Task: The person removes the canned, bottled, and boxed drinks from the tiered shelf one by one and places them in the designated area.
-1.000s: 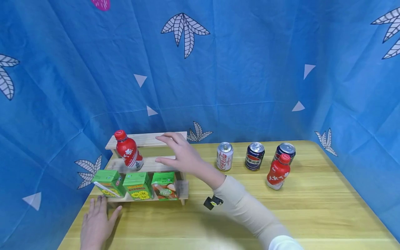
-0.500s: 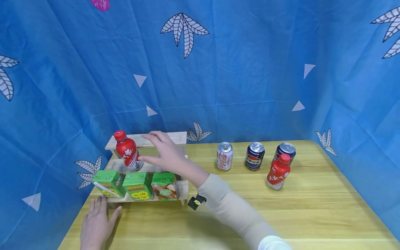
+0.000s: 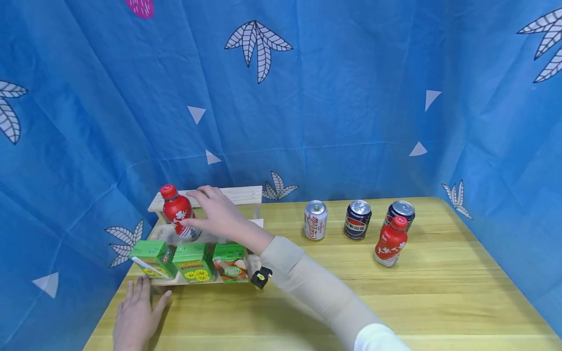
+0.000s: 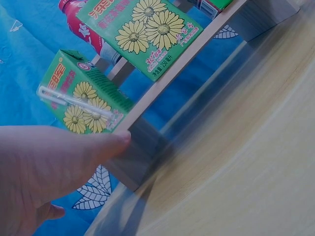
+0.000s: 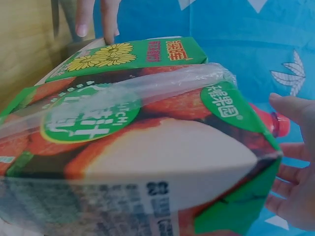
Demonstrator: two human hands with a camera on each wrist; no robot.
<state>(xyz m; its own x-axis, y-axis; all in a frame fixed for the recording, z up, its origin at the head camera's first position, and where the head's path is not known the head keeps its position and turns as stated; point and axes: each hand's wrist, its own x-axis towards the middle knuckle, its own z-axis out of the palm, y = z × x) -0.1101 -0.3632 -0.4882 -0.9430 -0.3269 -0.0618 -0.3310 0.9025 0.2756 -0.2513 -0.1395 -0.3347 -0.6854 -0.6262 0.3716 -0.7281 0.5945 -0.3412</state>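
Observation:
A red drink bottle point(image 3: 177, 212) with a white flower print stands on the middle step of a small wooden rack point(image 3: 252, 195). My right hand point(image 3: 219, 214) reaches round its right side, thumb in front of the bottle and fingers spread toward the back. In the right wrist view that hand's fingers are loosely curved beside the bottle's red cap. My left hand point(image 3: 137, 312) lies with extended fingers at the rack's front left corner, fingertips right at the lowest shelf. On that shelf stand a green chrysanthemum carton point(image 3: 152, 258) with a straw, another like it point(image 3: 193, 262), and a lychee juice carton point(image 3: 231, 263).
To the right on the wooden table point(image 3: 439, 292) stand a white Coca-Cola can point(image 3: 315, 220), a dark blue Pepsi can point(image 3: 357, 219), another blue can point(image 3: 401, 209) and a second red bottle point(image 3: 391, 241) in front of it. Blue patterned cloth point(image 3: 351, 97) hangs behind and at both sides.
My right hand has moved left across the rack, from beyond the lychee carton to the red bottle, its thumb now overlapping the bottle's front. The left hand stays in place.

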